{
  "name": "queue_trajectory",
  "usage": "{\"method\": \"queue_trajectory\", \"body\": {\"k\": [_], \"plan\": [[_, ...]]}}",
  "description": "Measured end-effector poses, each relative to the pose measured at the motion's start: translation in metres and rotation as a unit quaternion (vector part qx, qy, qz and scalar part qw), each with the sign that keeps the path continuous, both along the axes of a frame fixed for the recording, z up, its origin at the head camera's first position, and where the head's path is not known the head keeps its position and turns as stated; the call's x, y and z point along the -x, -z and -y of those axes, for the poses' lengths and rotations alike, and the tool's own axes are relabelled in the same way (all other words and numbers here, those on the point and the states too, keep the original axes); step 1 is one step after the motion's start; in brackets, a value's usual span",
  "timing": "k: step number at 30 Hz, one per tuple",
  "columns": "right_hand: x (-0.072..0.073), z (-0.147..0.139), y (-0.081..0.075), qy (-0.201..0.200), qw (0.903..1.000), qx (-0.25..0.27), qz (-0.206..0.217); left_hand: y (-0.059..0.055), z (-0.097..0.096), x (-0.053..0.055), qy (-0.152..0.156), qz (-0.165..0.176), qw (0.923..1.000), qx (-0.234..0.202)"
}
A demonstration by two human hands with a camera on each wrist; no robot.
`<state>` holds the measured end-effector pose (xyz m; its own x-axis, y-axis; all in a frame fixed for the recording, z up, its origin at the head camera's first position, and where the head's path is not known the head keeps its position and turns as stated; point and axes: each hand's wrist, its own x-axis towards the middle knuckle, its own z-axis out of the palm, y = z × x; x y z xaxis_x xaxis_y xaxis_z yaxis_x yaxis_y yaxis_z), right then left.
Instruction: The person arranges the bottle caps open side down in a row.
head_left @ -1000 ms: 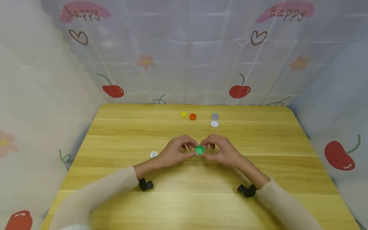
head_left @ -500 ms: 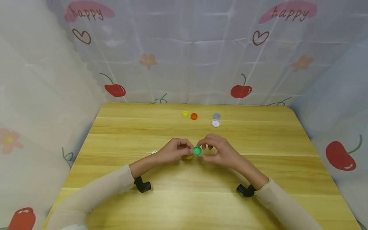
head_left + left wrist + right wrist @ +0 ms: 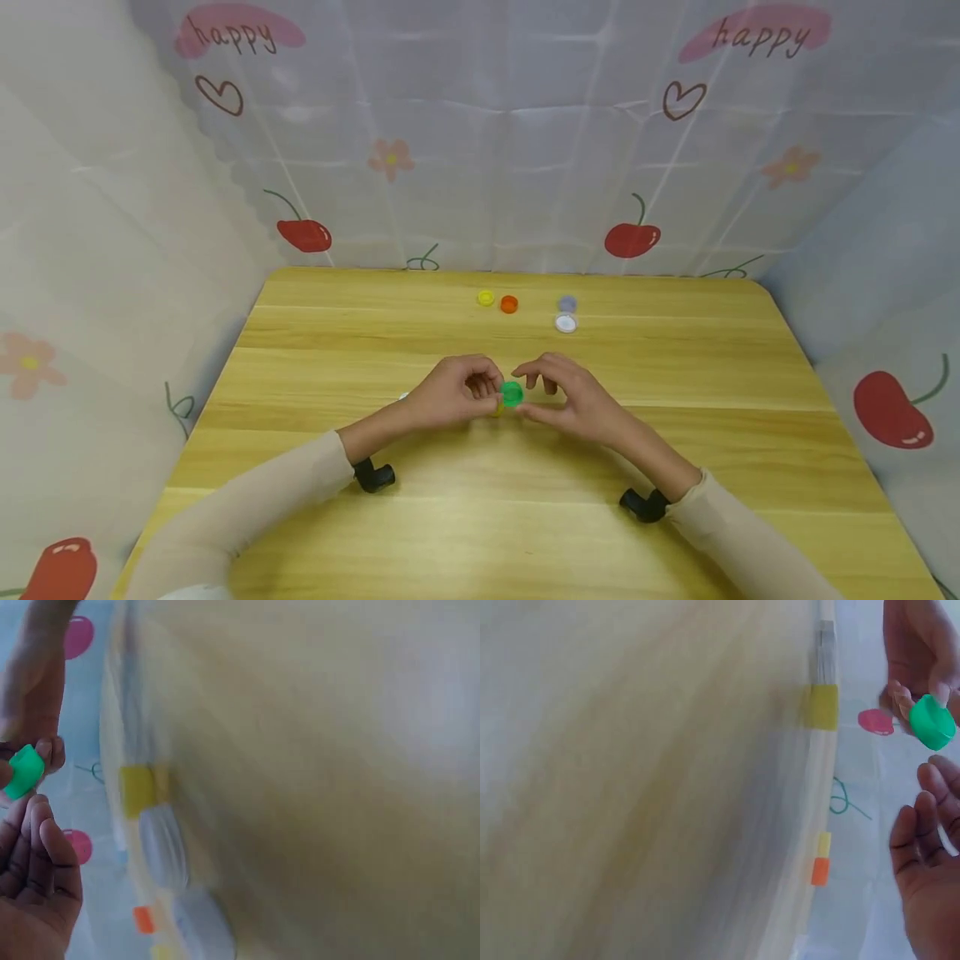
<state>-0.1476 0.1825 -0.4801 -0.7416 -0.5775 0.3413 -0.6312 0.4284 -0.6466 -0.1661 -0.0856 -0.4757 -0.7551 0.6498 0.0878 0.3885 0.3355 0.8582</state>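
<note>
My left hand (image 3: 459, 390) pinches a small green bottle-cap-like piece (image 3: 512, 394) above the table. In the right wrist view, the green piece (image 3: 932, 722) sits between the thumb and fingers of the left hand (image 3: 922, 649). Just to its right, my right hand (image 3: 573, 396) holds nothing; its fingers and thumb are spread around a gap. A yellow piece (image 3: 498, 408) lies below the left hand, mostly hidden by it. Behind the left wrist a white disc (image 3: 403, 396) shows only in part. Two whitish round pieces stand out in the left wrist view, one (image 3: 163, 846) beside the yellow cylinder (image 3: 137, 792).
Toward the table's back edge lie a yellow cap (image 3: 486, 298), an orange cap (image 3: 509, 304), a greyish cap (image 3: 567, 303) and a white cap (image 3: 566, 322). A printed curtain (image 3: 480, 167) hangs behind the wooden table (image 3: 480, 542). Black camera mounts (image 3: 373, 477) are on both wrists.
A second ago both hands' fingertips were at the green piece. The right fingers have since come away, leaving it in the left hand. It has shifted slightly left and its tilt has changed.
</note>
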Motion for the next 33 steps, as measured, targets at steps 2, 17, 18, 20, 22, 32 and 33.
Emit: {"method": "queue_trajectory", "body": {"k": [2, 17, 18, 20, 22, 32, 33], "plan": [[0.000, -0.001, 0.001, 0.003, 0.9986, 0.005, 0.053, -0.003, 0.001, 0.000, 0.017, -0.097, 0.9946, 0.033], [0.004, -0.004, 0.012, -0.050, 0.9501, 0.125, 0.281, -0.002, -0.003, -0.002, 0.040, -0.351, 0.9353, 0.015], [0.004, -0.004, 0.013, -0.047, 0.9483, 0.134, 0.284, -0.002, -0.003, -0.002, 0.036, -0.343, 0.9387, 0.011], [0.004, -0.004, 0.013, -0.040, 0.9486, 0.147, 0.277, -0.003, -0.003, -0.004, 0.028, -0.314, 0.9491, -0.001], [0.003, -0.003, 0.011, -0.028, 0.9542, 0.153, 0.255, -0.003, -0.004, -0.005, 0.020, -0.267, 0.9633, -0.013], [-0.003, 0.001, 0.007, 0.020, 0.9870, 0.126, 0.098, -0.002, -0.005, -0.010, -0.031, -0.114, 0.9929, -0.015], [-0.004, 0.001, 0.007, 0.018, 0.9883, 0.126, 0.084, -0.001, -0.004, -0.010, -0.029, -0.112, 0.9932, -0.016]]}}
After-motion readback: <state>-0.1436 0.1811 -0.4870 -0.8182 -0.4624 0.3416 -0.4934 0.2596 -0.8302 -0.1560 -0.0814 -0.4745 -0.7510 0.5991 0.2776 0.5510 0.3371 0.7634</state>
